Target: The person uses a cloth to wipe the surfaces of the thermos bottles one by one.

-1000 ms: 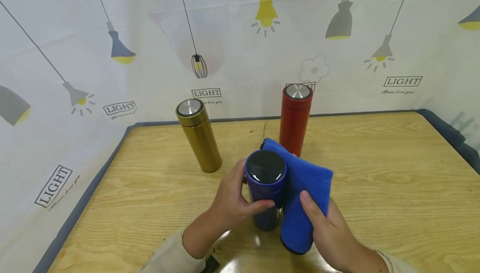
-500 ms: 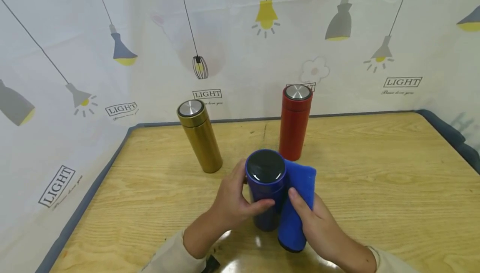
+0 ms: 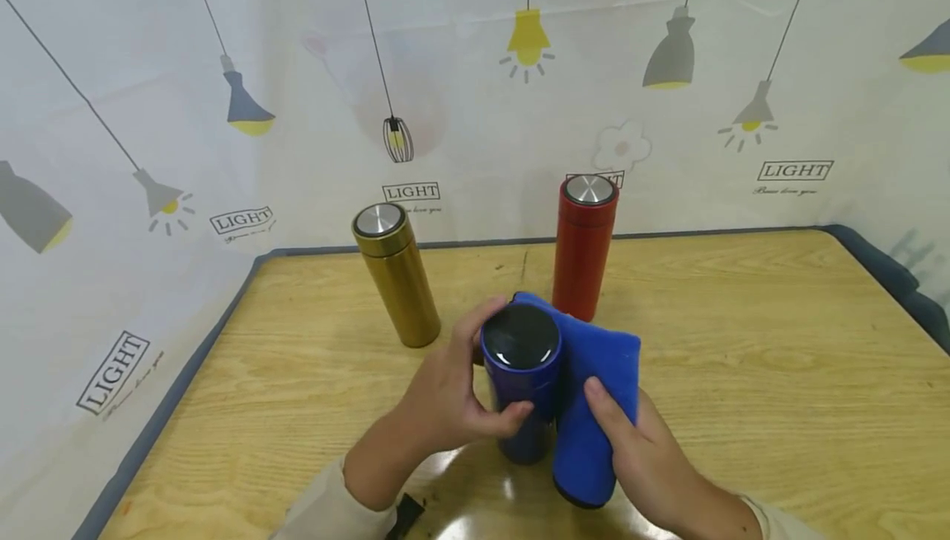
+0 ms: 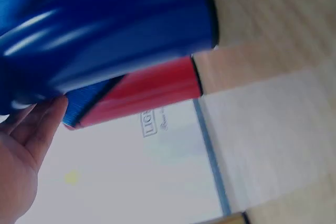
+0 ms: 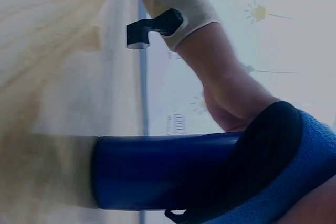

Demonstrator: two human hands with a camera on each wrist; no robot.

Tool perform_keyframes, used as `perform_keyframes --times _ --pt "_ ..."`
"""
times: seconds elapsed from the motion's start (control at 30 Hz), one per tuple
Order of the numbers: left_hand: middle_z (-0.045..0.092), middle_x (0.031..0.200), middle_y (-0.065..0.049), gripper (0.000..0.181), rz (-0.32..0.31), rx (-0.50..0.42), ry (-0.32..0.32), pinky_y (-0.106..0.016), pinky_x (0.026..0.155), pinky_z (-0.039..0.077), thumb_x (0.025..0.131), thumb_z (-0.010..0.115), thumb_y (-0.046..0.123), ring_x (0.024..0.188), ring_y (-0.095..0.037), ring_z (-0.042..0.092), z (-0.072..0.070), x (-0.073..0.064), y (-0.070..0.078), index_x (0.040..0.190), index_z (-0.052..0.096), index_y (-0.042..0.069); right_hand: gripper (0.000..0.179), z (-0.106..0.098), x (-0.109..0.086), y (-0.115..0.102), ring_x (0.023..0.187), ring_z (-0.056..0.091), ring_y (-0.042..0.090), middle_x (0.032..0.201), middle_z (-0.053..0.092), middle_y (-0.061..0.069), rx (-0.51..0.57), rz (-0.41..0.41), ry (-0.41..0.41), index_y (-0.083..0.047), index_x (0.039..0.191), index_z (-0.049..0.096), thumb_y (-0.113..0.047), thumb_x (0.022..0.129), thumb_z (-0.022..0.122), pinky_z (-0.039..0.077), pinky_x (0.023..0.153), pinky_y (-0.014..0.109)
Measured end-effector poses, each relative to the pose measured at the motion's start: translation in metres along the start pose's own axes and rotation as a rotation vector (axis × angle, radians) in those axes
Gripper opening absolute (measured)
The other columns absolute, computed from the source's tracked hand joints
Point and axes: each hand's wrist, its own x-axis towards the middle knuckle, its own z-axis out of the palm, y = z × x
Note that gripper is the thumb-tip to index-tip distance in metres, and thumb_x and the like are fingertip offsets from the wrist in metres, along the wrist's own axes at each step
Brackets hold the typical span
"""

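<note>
Left hand curled round blue bottle, likely steadying it | right hand gripped cloth | well inside far edge of tabletop

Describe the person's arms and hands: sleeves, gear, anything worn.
Left sleeve and right sleeve: plain-looking cream, ending near the wrists. Left hand and right hand: no gloves. A black angular fitting sits by the left cuff. No cables visible.

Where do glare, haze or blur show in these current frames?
Head view: fairly clear, with bright glare on the table and a highlight atop the blue bottle; left wrist view: pale streaks along the blue bottle, a washed-out backdrop; right wrist view: blue bottle dim, table grain soft.
</note>
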Motion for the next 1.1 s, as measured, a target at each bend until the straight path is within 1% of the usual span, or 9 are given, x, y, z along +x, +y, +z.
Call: perform_keyframes --times 0.13,0.2,0.33,0.43,0.57,0.63,0.83,1.0,1.1 --pt "0.072 0.115 -0.012 0.081 0.005 0.038 -0.064 -0.022 0.076 0.060 0.086 0.073 0.044 0.090 -0.017 0.074 -0.011 0.005 0.005 0.146 0.032 0.007 0.041 -0.007 -0.005 0.002 0.116 0.061 0.010 0.134 0.060 0.007 0.025 -0.097 -0.012 0.000 0.149 0.033 -0.013 0.110 0.027 0.055 0.088 0.028" --pt "0.073 0.113 -0.009 0.083 -0.010 0.057 -0.092 -0.022 0.077 0.060 0.082 0.078 0.039 0.090 -0.016 0.075 -0.017 0.007 0.009 0.145 0.034 0.010 0.040 -0.007 -0.006 0.003 0.114 0.062 0.012 0.130 0.062 0.003 0.041 -0.115 -0.011 0.001 0.147 0.034 -0.011 0.110 0.026 0.055 0.087 0.029" --pt "0.070 0.122 -0.006 0.087 -0.029 0.159 -0.125 -0.017 0.073 0.058 0.074 0.085 0.037 0.091 -0.014 0.074 -0.028 0.012 0.018 0.144 0.040 0.013 0.041 -0.004 -0.005 0.002 0.115 0.061 0.011 0.135 0.059 0.012 0.022 -0.064 0.015 -0.001 0.148 0.034 -0.013 0.110 0.029 0.055 0.088 0.031" --pt "0.070 0.120 -0.004 0.086 -0.045 0.264 -0.134 -0.011 0.062 0.052 0.072 0.085 0.043 0.073 -0.009 0.067 -0.034 0.016 0.026 0.142 0.044 0.015 0.043 -0.001 -0.003 0.000 0.116 0.061 0.009 0.139 0.054 0.022 -0.002 -0.018 0.013 -0.002 0.150 0.034 -0.017 0.110 0.030 0.054 0.089 0.031" --pt "0.072 0.105 0.001 0.082 -0.101 0.379 -0.133 -0.011 0.051 0.042 0.072 0.082 0.055 0.058 -0.003 0.054 -0.036 0.022 0.041 0.137 0.049 0.016 0.043 0.003 0.000 0.001 0.114 0.062 0.009 0.135 0.055 0.025 -0.009 -0.031 -0.028 0.001 0.149 0.034 -0.017 0.110 0.029 0.055 0.089 0.029" --pt "0.071 0.106 0.002 0.082 -0.141 0.410 -0.132 -0.012 0.051 0.042 0.072 0.081 0.061 0.059 -0.003 0.055 -0.035 0.024 0.047 0.135 0.052 0.016 0.042 0.005 0.001 0.003 0.114 0.062 0.008 0.134 0.056 0.024 -0.013 -0.040 -0.040 0.002 0.148 0.035 -0.017 0.111 0.029 0.055 0.089 0.028" --pt "0.063 0.106 0.002 0.082 -0.211 0.430 -0.126 -0.010 0.050 0.040 0.068 0.084 0.061 0.058 -0.004 0.052 -0.034 0.026 0.053 0.132 0.054 0.018 0.042 0.008 0.003 0.006 0.117 0.060 0.006 0.138 0.055 0.023 -0.022 -0.049 -0.049 -0.001 0.149 0.034 -0.017 0.111 0.029 0.054 0.091 0.026" --pt "0.061 0.104 0.002 0.079 -0.199 0.380 -0.137 -0.008 0.052 0.040 0.070 0.085 0.057 0.059 -0.003 0.050 -0.036 0.026 0.051 0.134 0.055 0.021 0.043 0.007 0.000 0.006 0.119 0.058 0.003 0.142 0.052 0.020 -0.048 -0.016 0.020 -0.004 0.151 0.034 -0.017 0.110 0.031 0.053 0.091 0.026" --pt "0.063 0.105 0.002 0.077 -0.182 0.377 -0.137 -0.009 0.053 0.040 0.072 0.085 0.055 0.061 -0.004 0.051 -0.037 0.026 0.049 0.135 0.056 0.022 0.043 0.006 -0.002 0.008 0.120 0.058 0.003 0.142 0.052 0.018 -0.047 -0.043 0.046 -0.004 0.152 0.033 -0.015 0.110 0.031 0.053 0.091 0.026"
